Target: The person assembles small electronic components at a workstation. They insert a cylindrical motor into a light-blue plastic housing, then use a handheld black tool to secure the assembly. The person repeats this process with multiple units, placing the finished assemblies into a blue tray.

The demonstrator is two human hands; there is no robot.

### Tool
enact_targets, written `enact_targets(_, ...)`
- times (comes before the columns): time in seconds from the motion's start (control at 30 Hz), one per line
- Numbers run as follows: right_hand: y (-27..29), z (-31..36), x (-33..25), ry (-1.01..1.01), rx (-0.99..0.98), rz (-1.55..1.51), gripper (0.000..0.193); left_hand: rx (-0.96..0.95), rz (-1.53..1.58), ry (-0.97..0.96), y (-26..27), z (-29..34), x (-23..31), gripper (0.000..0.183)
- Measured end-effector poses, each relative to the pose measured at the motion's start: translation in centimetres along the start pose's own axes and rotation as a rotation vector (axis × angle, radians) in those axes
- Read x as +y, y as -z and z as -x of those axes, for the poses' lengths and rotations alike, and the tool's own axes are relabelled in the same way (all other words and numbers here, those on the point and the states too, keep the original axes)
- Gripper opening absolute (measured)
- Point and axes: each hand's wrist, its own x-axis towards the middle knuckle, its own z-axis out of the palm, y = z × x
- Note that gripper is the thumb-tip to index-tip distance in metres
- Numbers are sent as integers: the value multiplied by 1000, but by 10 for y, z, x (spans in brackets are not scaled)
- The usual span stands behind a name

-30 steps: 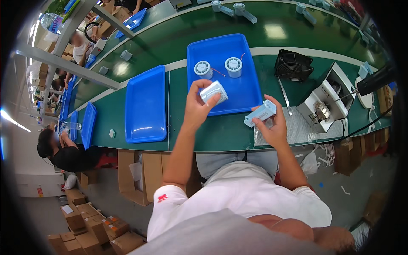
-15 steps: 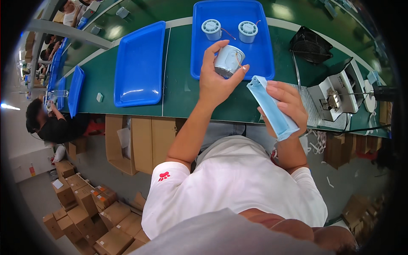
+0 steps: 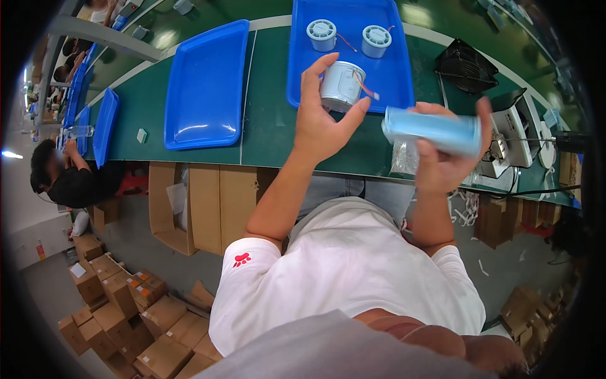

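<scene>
In my left hand [image 3: 319, 129] is a pale grey cylindrical motor unit [image 3: 341, 86], pinched between thumb and fingers, with a thin wire and small white connector hanging from its side. My right hand [image 3: 445, 155] grips a light blue elongated plastic housing [image 3: 435, 129], held nearly level and smeared by motion. A short gap separates the two parts. Beyond them, a blue tray [image 3: 352, 16] carries two similar units with slotted round tops, one at left [image 3: 321, 36] and one at right [image 3: 377, 42], each with a thin wire.
Left of that tray lies another blue tray [image 3: 205, 88] on the green bench [image 3: 268, 126]. A black fan [image 3: 466, 66] and a white machine with a metal fixture [image 3: 517, 126] stand at right. Below the bench is an open carton [image 3: 205, 208]. A person [image 3: 76, 170] sits far left.
My right hand has turned the blue housing from steeply slanted to nearly level and moved it slightly right and up. The motor unit has rotated a little, showing its connector.
</scene>
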Motion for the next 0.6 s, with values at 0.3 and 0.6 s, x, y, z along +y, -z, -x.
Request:
enact_targets(0.3,48,14,0,-628,-207,-485,66,68,143,43,6,2,13,75)
enact_targets(0.6,9,29,13,-216,-200,-50,47,65,131,25,4,6,17,82)
